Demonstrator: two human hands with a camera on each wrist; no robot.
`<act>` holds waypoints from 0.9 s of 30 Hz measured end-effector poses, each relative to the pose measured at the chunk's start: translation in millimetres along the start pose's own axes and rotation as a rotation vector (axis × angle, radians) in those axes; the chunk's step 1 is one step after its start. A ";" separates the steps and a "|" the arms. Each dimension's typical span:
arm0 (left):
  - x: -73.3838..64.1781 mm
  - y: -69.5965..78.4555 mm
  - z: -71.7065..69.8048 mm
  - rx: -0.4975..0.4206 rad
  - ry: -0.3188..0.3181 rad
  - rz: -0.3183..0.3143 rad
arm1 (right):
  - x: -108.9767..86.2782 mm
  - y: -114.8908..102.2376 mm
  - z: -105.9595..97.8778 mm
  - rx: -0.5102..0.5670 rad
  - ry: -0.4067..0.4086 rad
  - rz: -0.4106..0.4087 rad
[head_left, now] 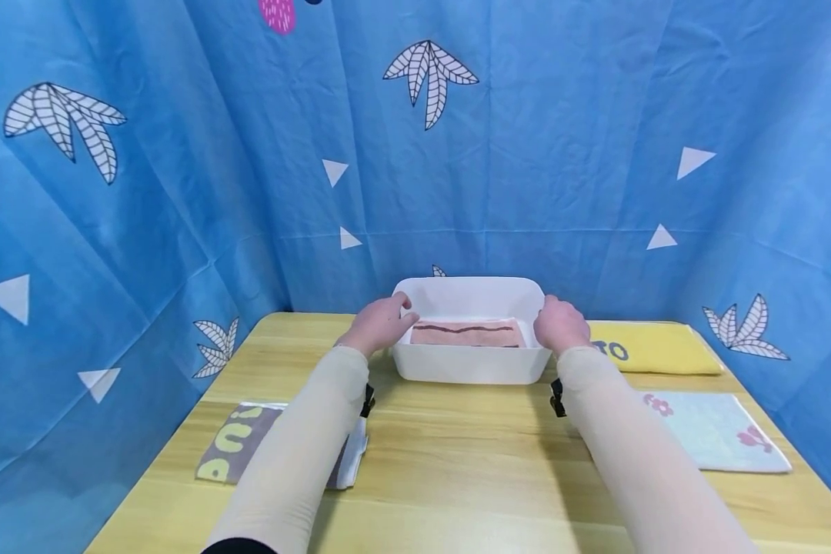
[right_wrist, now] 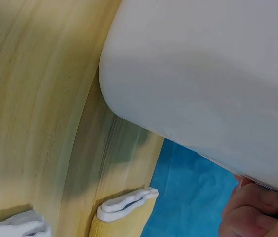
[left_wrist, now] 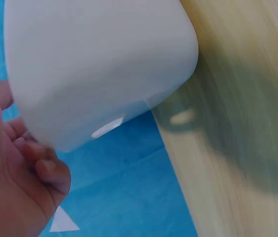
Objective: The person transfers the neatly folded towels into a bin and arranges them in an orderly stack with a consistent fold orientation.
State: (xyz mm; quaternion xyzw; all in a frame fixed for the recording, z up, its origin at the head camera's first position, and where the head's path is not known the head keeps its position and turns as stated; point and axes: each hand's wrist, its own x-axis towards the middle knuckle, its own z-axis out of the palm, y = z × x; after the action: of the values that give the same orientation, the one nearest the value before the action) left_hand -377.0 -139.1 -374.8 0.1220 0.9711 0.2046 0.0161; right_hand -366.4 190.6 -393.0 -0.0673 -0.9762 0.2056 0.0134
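Note:
A white plastic storage bin (head_left: 467, 365) is at the far end of the table, between both hands. Inside it lies a folded pink cloth (head_left: 467, 334) with a dark wavy stripe. My left hand (head_left: 379, 323) grips the bin's left end, thumb at the rim; in the left wrist view, the fingers of that hand (left_wrist: 20, 163) curl beside the bin wall (left_wrist: 99, 59). At the opposite end, my right hand (head_left: 561, 325) holds the rim. Its curled fingers (right_wrist: 255, 205) show under the bin's edge in the right wrist view, the rest being out of frame.
Left on the wooden table (head_left: 457, 462), a folded purple-grey towel (head_left: 231, 442) lies partly behind my left forearm. To the right are a folded yellow towel (head_left: 658, 350) and a pale flowered towel (head_left: 720, 431). A blue patterned curtain (head_left: 561, 154) hangs behind and along both sides.

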 end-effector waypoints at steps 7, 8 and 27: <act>-34.6 -24.5 -15.0 -0.012 -0.019 0.108 | -2.4 -7.8 3.3 0.009 0.002 -0.014; -40.0 -28.3 -17.3 0.001 -0.021 0.112 | -2.5 -8.4 3.1 0.011 0.005 -0.013; -108.9 -75.9 -23.7 0.195 -0.089 0.138 | 1.7 0.2 1.8 -0.003 0.025 0.010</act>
State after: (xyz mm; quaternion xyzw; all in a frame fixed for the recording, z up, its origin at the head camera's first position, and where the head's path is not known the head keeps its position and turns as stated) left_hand -290.8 -242.1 -385.6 0.1982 0.9740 0.1044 0.0330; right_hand -368.2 190.3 -394.7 -0.0747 -0.9760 0.2033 0.0247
